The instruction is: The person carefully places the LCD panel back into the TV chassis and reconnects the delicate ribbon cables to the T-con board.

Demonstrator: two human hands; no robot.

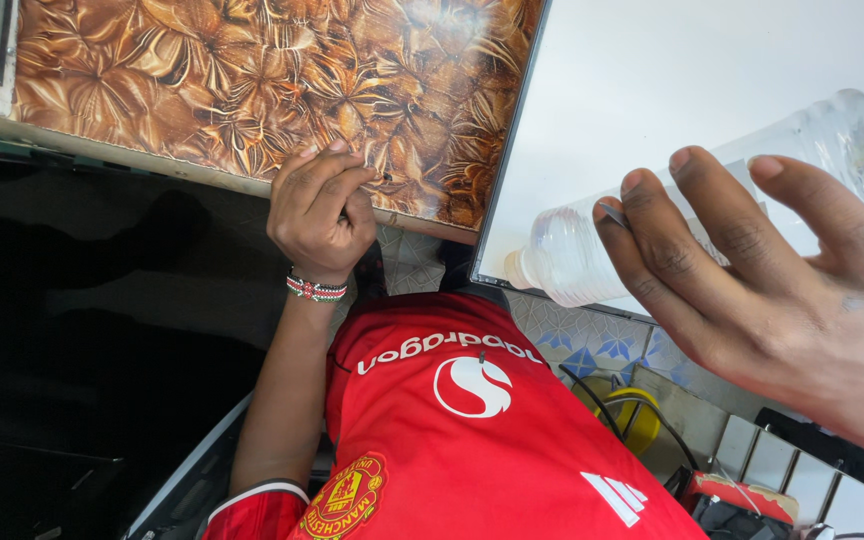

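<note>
Two hands, left hand (pixel 320 215) curled, fingertips on glossy brown leaf-patterned panel (pixel 252 90), right hand (pixel 772 300) half open, fingers spread against clear ribbed plastic bottle (pixel 832 150), tilted neck-down.

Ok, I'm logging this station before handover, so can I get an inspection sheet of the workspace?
Surface: brown patterned top; white panel beside it.
Job's things: clear plastic bottle, tilted.
Clutter: yellow round object.
Grippers: left hand curled on the brown top's edge, grip unclear; right hand open, fingers spread across the bottle.
Cables: black cables by the yellow object.
Surroundings: patterned tiles; red shirt.
</note>
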